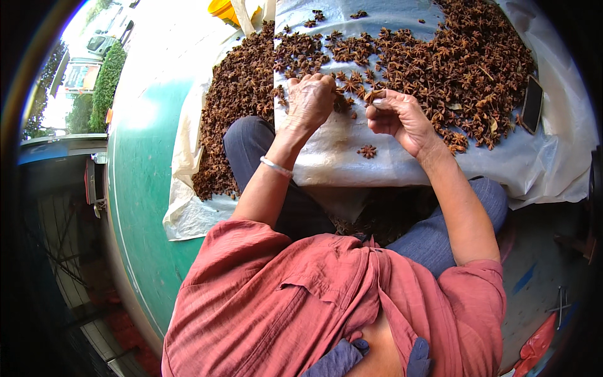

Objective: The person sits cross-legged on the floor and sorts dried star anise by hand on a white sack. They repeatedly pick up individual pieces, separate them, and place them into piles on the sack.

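My right hand (400, 118) pinches a piece of star anise (373, 96) between thumb and forefinger, its other fingers curled in. To its left is my left hand (311, 101), back turned up and fingers bent, with a metal bangle on the wrist. What its fingertips hold, if anything, is hidden from me. Star anise pods (352, 83) lie loose on the pale plastic sheet (330, 160) just beyond both hands. A single star anise (367, 151) rests nearer to me on the sheet.
A large heap of star anise (452, 70) spreads over the right side, with a black phone (532, 104) at its edge. Lower on the left, another heap (235, 103) covers a sheet on the green floor (146, 188). A yellow container (231, 10) stands at the far end.
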The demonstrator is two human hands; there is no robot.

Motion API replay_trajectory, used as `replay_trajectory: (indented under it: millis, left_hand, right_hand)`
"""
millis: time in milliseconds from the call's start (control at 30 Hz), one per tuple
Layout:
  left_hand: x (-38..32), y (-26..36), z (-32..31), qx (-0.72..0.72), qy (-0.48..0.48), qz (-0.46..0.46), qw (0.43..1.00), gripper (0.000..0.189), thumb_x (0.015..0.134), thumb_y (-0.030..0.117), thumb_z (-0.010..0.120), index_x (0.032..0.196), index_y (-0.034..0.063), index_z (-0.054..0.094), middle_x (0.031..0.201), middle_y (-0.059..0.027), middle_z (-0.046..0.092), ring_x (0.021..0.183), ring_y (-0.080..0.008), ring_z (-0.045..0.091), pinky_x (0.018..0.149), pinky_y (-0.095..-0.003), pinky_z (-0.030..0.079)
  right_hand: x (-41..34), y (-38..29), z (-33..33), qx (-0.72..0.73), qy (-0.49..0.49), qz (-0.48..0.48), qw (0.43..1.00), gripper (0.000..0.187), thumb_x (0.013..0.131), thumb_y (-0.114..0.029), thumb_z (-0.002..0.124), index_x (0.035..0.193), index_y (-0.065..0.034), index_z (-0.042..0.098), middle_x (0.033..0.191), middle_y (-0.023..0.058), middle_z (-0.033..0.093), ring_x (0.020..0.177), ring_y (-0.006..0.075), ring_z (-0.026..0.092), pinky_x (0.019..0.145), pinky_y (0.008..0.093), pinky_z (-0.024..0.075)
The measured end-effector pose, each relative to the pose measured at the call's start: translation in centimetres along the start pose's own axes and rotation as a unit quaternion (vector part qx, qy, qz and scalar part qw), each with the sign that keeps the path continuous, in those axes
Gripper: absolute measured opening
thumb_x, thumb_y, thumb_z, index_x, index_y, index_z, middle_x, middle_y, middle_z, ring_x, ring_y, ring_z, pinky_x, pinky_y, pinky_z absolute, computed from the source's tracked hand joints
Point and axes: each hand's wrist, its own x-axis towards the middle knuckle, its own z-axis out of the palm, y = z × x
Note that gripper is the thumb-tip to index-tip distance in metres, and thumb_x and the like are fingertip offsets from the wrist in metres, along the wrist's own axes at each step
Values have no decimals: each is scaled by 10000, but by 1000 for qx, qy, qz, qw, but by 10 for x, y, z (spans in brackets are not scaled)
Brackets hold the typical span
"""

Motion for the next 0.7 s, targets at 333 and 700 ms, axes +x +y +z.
replay_trajectory:
  millis: [333,700]
  left_hand:
    - [-7,68,7,-526,51,-64,847,140,748,-53,705,859,19,662,763,-100,676,713,-163,678,637,-300,537]
    - [-9,77,-42,-557,-204,22,805,118,830,78,688,918,-1,687,693,-35,644,613,-110,595,573,-266,497]
  right_hand:
    - [3,3,4,-153,117,-80,978,188,1001,-220,525,1095,-63,567,982,50,652,817,127,666,646,325,611]
    - [-4,-30,-5,-584,250,-300,711,108,890,-116,606,969,-70,664,833,125,707,727,306,695,638,385,533]
